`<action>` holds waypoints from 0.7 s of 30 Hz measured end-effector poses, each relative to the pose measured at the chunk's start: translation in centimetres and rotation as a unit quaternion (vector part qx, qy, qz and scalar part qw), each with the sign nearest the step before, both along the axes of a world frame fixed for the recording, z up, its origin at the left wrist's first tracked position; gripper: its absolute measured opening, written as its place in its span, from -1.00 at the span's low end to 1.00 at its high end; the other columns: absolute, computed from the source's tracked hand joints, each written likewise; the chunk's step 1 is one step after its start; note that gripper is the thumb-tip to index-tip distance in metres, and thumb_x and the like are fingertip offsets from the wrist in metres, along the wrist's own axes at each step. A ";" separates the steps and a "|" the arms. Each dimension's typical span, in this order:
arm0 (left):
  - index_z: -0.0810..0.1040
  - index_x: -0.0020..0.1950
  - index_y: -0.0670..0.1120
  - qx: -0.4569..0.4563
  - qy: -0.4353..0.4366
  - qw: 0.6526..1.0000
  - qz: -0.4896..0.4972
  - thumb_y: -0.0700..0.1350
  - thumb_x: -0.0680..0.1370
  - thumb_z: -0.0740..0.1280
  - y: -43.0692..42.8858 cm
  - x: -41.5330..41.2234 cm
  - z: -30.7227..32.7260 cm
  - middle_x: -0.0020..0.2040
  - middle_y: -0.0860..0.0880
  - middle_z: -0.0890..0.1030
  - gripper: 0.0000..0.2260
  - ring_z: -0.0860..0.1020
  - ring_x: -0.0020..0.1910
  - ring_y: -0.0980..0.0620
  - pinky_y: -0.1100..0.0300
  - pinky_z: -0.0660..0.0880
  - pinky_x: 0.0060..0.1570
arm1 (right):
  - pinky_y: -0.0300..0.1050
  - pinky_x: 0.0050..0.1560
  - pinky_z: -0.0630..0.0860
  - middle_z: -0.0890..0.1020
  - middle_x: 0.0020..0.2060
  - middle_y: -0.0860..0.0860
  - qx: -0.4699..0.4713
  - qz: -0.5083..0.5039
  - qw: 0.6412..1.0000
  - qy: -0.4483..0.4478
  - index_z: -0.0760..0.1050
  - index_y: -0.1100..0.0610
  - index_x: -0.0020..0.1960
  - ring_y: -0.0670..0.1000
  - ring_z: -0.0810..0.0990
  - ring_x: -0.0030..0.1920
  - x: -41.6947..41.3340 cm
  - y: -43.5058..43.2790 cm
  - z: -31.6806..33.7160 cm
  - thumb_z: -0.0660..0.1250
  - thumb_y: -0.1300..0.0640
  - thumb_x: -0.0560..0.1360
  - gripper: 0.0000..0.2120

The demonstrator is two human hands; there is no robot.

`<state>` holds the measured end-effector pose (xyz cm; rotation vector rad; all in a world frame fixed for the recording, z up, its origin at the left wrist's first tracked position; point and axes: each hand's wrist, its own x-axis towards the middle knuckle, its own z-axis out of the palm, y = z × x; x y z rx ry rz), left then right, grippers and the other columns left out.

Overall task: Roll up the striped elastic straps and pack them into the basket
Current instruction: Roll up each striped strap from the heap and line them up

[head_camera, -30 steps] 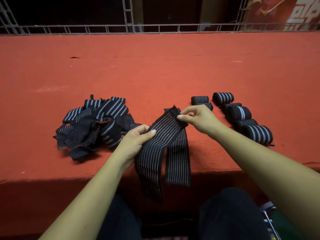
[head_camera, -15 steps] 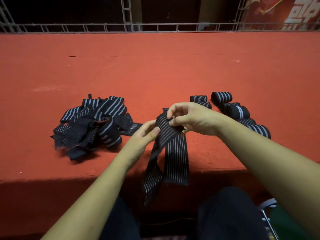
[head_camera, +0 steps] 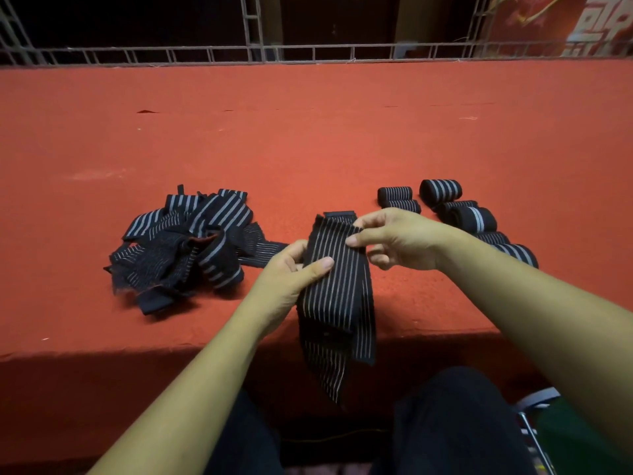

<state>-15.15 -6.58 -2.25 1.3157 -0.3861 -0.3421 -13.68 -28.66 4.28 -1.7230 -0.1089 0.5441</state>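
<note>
Frame centre: left hand (head_camera: 291,272) thumb pinches striped strap (head_camera: 337,286); right hand (head_camera: 400,240) fingertips grip its top edge. Loose strap pile (head_camera: 185,245) centre-left, rolled straps (head_camera: 469,217) centre-right. Upper-right banner (head_camera: 599,22) characters unreadable.

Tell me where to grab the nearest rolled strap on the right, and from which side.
Probably take the nearest rolled strap across its curved sides, coming from above. It lies on its side on the red surface, touching the next roll behind, and the right forearm hides its near-left end, so only the top is free.
</note>
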 end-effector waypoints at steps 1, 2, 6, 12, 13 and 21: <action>0.51 0.27 -0.19 0.000 0.015 1.000 -0.022 -0.19 0.51 0.45 0.0 -0.2 -0.3 0.11 -0.21 0.68 -0.65 0.65 0.05 -0.15 0.02 0.63 0.07 | -0.24 -0.44 0.28 0.58 -0.31 0.00 0.014 -0.042 0.999 -0.006 0.47 0.09 -0.16 -0.07 0.37 -0.50 0.4 -0.3 0.0 0.40 0.24 0.54 -0.84; 0.51 0.26 -0.18 0.009 0.017 0.999 -0.041 -0.21 0.51 0.45 0.0 -0.3 -0.7 0.11 -0.19 0.68 -0.65 0.65 0.05 -0.13 0.04 0.63 0.06 | -0.24 -0.47 0.33 0.58 -0.26 0.05 0.026 -0.092 0.995 -0.014 0.49 0.11 -0.10 -0.07 0.40 -0.50 1.0 -0.6 0.1 0.41 0.25 0.53 -0.89; 0.58 0.14 -0.17 0.045 0.047 0.995 -0.074 -0.18 0.43 0.40 0.1 -1.1 -2.6 0.02 -0.07 0.71 -0.71 0.66 -0.02 0.01 0.21 0.57 -0.04 | -0.21 -0.50 0.47 0.57 -0.21 0.11 0.046 -0.297 0.953 -0.035 0.39 0.17 0.17 -0.05 0.52 -0.50 2.7 -2.0 0.1 0.43 0.27 0.52 -0.71; 0.57 0.15 -0.20 0.069 0.080 0.990 -0.097 -0.22 0.49 0.39 0.7 -1.3 -4.0 0.03 -0.08 0.70 -0.76 0.66 -0.02 0.03 0.23 0.56 -0.05 | -0.08 -0.23 0.65 0.61 0.00 0.17 0.052 -0.382 0.915 -0.118 0.41 0.13 0.04 0.04 0.71 -0.25 4.4 -3.0 0.1 0.32 0.28 0.60 -0.89; 0.56 0.17 -0.20 0.079 0.081 0.989 -0.099 -0.25 0.53 0.38 0.7 -1.2 -4.2 0.05 -0.09 0.69 -0.79 0.65 0.00 0.02 0.23 0.56 -0.03 | -0.08 -0.21 0.64 0.62 -0.04 0.16 0.040 -0.381 0.911 -0.152 0.43 0.12 -0.04 0.02 0.70 -0.24 4.6 -2.8 0.2 0.31 0.27 0.61 -0.90; 0.52 0.26 -0.10 0.203 0.078 0.972 -0.088 -0.24 0.66 0.22 -0.8 -1.2 -5.2 -0.02 -0.02 0.68 -0.80 0.64 -0.05 0.06 0.16 0.57 -0.09 | 0.13 -0.12 0.53 0.57 -0.19 0.09 -0.040 -0.362 0.881 -0.302 0.41 -0.01 -0.16 0.09 0.54 -0.17 4.8 -1.0 1.1 0.30 0.17 0.60 -0.82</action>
